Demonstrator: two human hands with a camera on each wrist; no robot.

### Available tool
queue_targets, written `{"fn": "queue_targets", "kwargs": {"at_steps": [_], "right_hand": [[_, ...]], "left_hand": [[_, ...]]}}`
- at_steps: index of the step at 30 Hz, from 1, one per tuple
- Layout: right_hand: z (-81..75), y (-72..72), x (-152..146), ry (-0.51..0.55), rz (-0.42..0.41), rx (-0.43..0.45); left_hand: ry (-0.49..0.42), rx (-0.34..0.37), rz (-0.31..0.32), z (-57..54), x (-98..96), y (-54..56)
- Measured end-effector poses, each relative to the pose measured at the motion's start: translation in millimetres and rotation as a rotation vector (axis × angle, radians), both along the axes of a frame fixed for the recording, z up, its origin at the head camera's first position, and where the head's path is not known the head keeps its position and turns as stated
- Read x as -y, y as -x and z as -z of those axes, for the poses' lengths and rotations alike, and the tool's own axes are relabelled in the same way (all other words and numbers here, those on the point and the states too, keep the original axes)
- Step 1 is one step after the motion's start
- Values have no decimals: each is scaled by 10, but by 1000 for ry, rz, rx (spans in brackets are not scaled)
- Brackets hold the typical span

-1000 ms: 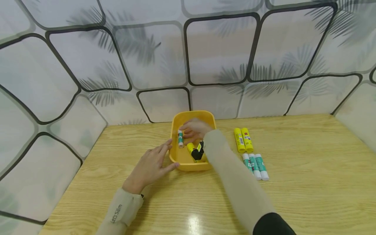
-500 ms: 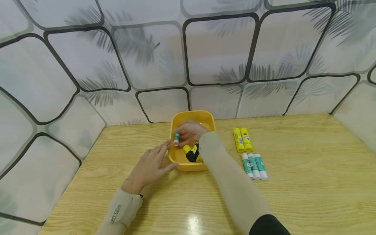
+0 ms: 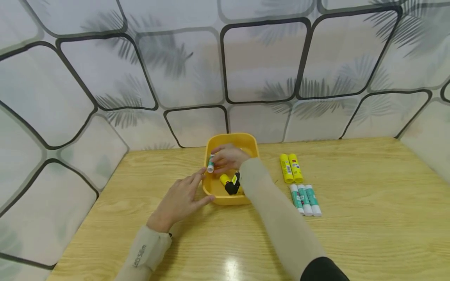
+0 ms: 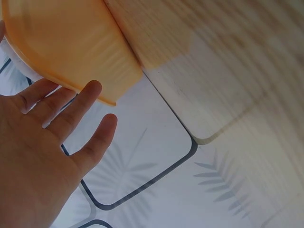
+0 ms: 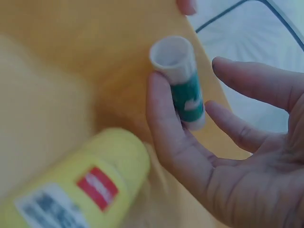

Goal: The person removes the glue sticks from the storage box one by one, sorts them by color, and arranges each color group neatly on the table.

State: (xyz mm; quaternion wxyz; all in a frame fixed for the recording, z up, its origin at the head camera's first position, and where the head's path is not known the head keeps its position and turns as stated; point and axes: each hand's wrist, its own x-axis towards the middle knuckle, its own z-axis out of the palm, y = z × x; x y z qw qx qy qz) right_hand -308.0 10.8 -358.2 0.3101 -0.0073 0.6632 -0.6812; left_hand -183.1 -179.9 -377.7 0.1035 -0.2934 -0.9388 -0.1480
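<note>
A yellow plastic basket (image 3: 230, 200) stands on the table against the back wall. Inside it, my right hand (image 3: 229, 157) pinches a small white-and-green glue stick (image 5: 187, 100) at the left side. The stick is tilted, its hollow white end showing in the right wrist view. Beside that hand lies a yellow glue stick (image 5: 111, 178) with a red label, partly under a black object (image 3: 232, 188) whose kind I cannot make out. My left hand (image 3: 181, 199) rests against the basket's left rim with fingers extended; in the left wrist view its fingers touch the basket's edge.
Right of the basket, two yellow glue sticks (image 3: 291, 168) lie side by side on the wooden table (image 3: 369, 210). Three white-and-green glue sticks (image 3: 306, 200) form a row just in front of them. A patterned wall covering (image 3: 260, 62) rises behind the table.
My right hand has moved left in the basket and taken hold of the white-and-green glue stick, which is now tilted and shifted left. The left hand has stayed in place.
</note>
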Motion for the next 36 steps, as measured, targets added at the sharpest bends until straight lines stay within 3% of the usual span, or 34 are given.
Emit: {"fn": "queue_targets", "kwargs": {"at_steps": [6,14,25,36], "right_hand": [[-16,-18,41,-55,-25,-37],[-152,11,-161,-60,11,-59],[-333,-27,-529,-112,-4,-181],[-432,-158,-892,-122,-53,-312]], "left_hand": [[-13,-9,7,18,9,-4],[-6,29,-14,-5,-14,-4],[-3,47,-27,-3,1,-17],[-10,37,-22,3,-2,-25]]}}
